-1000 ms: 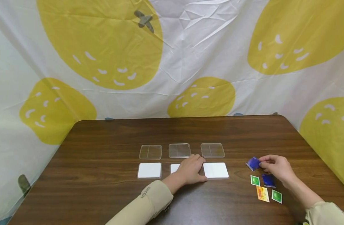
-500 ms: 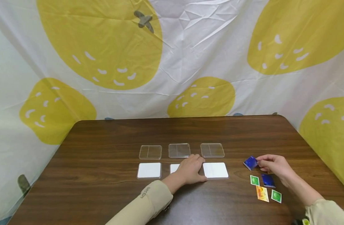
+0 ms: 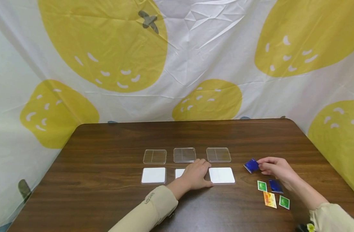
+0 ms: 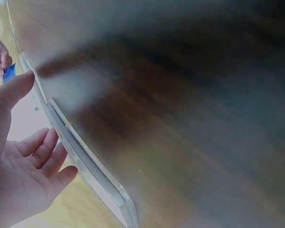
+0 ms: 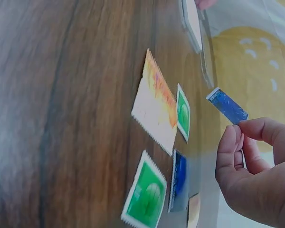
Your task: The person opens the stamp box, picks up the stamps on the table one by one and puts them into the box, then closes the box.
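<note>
Behind everything we see a white cloth [image 3: 191, 51] printed with big yellow fruit, and before it a dark brown wood-grain table [image 3: 87, 180]. Our left hand [image 3: 195, 174] rests over the middle of three flat, white-filled rectangular cases with clear plastic rims ( [image 3: 153, 176], [image 3: 179, 173], [image 3: 222, 175]), its thumb spread well away from loosely bent fingers and touching the near edge of the rightmost case. Our right hand [image 3: 278, 169] has thumb and forefinger closed on one edge of a glossy blue, stamp-like square [image 3: 251, 166], tilted, between the rightmost case and the loose pieces; its other fingers are bent. Beyond the cases, in a row, lie three clear plastic rounded rectangles ( [image 3: 155, 157], [image 3: 184, 155], [image 3: 218, 155]), each crossed by a line. Near our right wrist lie a second blue square [image 3: 276, 186], an orange-and-yellow rectangular stamp [image 3: 270, 200] with a serrated edge, and two smaller green stamps ( [image 3: 262, 186], [image 3: 284, 202]) bordered in white.
</note>
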The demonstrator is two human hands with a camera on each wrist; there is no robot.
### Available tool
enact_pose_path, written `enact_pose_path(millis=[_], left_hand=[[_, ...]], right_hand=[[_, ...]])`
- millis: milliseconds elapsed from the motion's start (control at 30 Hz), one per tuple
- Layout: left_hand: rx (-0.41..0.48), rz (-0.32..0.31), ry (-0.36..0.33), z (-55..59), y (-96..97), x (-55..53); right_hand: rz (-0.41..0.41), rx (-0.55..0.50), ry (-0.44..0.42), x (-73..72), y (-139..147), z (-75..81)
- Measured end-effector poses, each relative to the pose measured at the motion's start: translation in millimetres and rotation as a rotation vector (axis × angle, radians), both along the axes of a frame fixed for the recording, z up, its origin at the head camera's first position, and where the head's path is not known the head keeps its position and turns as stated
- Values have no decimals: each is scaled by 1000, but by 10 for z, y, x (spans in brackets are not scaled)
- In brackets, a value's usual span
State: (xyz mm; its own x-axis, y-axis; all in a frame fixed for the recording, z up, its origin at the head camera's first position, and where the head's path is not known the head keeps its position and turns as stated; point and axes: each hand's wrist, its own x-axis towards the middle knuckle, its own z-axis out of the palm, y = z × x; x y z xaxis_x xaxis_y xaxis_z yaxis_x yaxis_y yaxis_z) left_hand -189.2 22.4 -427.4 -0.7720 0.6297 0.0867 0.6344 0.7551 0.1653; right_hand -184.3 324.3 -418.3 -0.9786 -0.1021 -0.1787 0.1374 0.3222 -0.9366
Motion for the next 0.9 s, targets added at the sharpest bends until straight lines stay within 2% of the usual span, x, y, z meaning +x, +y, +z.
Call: enact_pose_path(millis=[500, 900], left_hand=[[-2, 4, -3, -13, -7, -8], [-2, 3, 14, -22, -4, -3]], right_hand=[[125, 24, -19, -33, -263, 100], [307, -7, -81, -108, -503, 53]])
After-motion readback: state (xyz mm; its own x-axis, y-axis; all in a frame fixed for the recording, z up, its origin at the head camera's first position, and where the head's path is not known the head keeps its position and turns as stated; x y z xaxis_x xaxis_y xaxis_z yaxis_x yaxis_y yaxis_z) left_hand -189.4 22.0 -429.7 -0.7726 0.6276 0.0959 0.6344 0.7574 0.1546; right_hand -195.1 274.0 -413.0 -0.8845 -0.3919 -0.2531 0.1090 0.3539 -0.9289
